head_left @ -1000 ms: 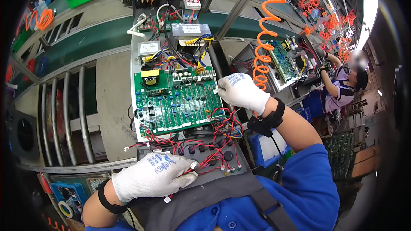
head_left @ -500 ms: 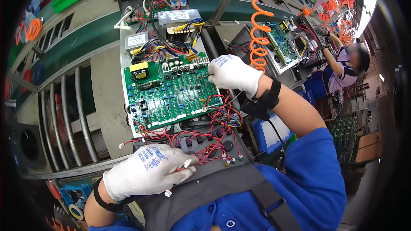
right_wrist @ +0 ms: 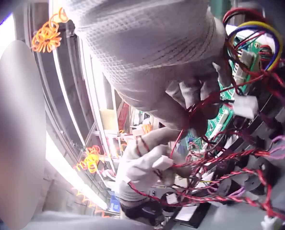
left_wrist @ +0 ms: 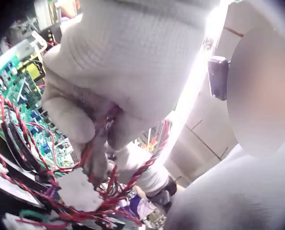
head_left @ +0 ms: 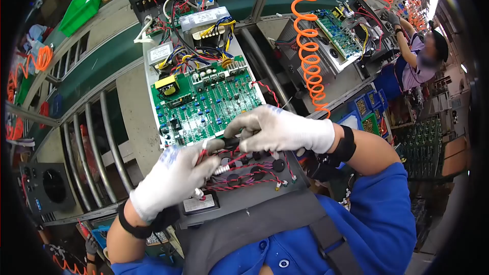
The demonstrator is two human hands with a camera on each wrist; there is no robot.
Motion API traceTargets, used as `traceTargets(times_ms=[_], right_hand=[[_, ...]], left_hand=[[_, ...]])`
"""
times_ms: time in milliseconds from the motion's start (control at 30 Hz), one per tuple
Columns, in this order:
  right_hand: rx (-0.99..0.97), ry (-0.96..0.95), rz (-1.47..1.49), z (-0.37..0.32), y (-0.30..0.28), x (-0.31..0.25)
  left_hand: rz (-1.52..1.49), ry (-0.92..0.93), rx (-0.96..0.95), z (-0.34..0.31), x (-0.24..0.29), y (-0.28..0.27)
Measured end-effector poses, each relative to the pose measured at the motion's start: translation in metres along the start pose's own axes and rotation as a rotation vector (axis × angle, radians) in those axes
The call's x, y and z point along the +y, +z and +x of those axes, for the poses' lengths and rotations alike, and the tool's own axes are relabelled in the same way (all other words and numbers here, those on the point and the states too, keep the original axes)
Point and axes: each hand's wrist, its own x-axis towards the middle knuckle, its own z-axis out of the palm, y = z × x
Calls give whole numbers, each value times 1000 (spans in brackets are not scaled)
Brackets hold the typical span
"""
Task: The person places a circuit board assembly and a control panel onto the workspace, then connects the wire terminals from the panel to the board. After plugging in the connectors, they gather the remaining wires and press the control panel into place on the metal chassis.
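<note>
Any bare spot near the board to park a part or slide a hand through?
Bare: the grey plate between the green board and the steel rails. Crowded: the front panel, where the left hand and right hand grip red wires.

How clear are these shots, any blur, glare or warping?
Head view: fisheye warping, black corners, green circuit board sharp. Left wrist view: left hand soft and close, blown-out light strip beside it. Right wrist view: right hand blurred up close, red wires crisper.
</note>
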Motion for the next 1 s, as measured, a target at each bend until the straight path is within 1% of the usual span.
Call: traceTargets(times_ms=[33, 67, 100, 167, 200, 233, 300, 333, 367, 433, 467, 500, 567, 600, 633, 700, 733, 767, 800, 833, 867, 900, 933, 967, 1000], right_hand=[[-10, -88, 98, 7, -3, 16], [-37, 77, 170, -2, -6, -4], [-38, 71, 167, -1, -7, -2], [-71, -152, 272, 1, -6, 6], [-96, -101, 327, -5, -5, 1], [-100, -106, 326, -8, -9, -1], [-144, -50, 167, -8, -20, -3], [-117, 58, 224, -3, -19, 0], [-121, 53, 228, -3, -17, -3], [-388, -61, -84, -5, -14, -14], [-482, -79, -132, 0, -16, -9], [-486, -75, -138, -3, -20, -10], [-367, -21, 1, -14, -28, -19], [-331, 44, 95, -18, -30, -18], [-330, 50, 83, -20, -32, -19], [-235, 49, -71, -24, -34, -21], [-183, 67, -112, -31, -33, -21], [-138, 40, -221, -36, -32, -21], [-127, -15, -246, -41, -32, -14], [-115, -74, -269, -45, -32, -5], [-154, -233, -292, -49, -30, 4], [-247, -267, -318, -49, -28, 18], [-241, -228, -331, -48, -27, 21], [-232, -187, -339, -48, -26, 20], [-113, -148, -316, -47, -23, 9]], left_hand=[[32, -32, 24, 10, -5, 1], [206, 18, 2, 17, -4, 0], [208, 18, 7, 21, -6, 2], [247, 86, -118, 25, -7, 4], [237, 66, -94, 21, -6, 5], [240, 63, -89, 19, -7, 5], [190, -4, -120, 17, -13, 4], [186, 80, -103, 16, -21, 7], [236, 145, -93, 15, -24, 9], [385, 254, -90, 14, -23, 15], [494, 180, -190, 14, -13, 15], [540, 247, -155, 14, -14, 21], [634, 400, -68, 14, -13, 26], [627, 408, -60, 15, -13, 27], [627, 448, 22, 17, -12, 27], [582, 333, 207, 26, -16, 30], [621, 293, 239, 26, -15, 26], [661, 246, 269, 26, -13, 21], [576, 177, 284, 28, -14, 20], [582, 166, 287, 30, -17, 20], [516, 203, 396, 33, -22, 21], [452, 242, 504, 33, -24, 20], [208, 78, 343, 33, -20, 15], [221, 71, 338, 34, -20, 14], [-154, 93, 270, 35, -22, 15]])
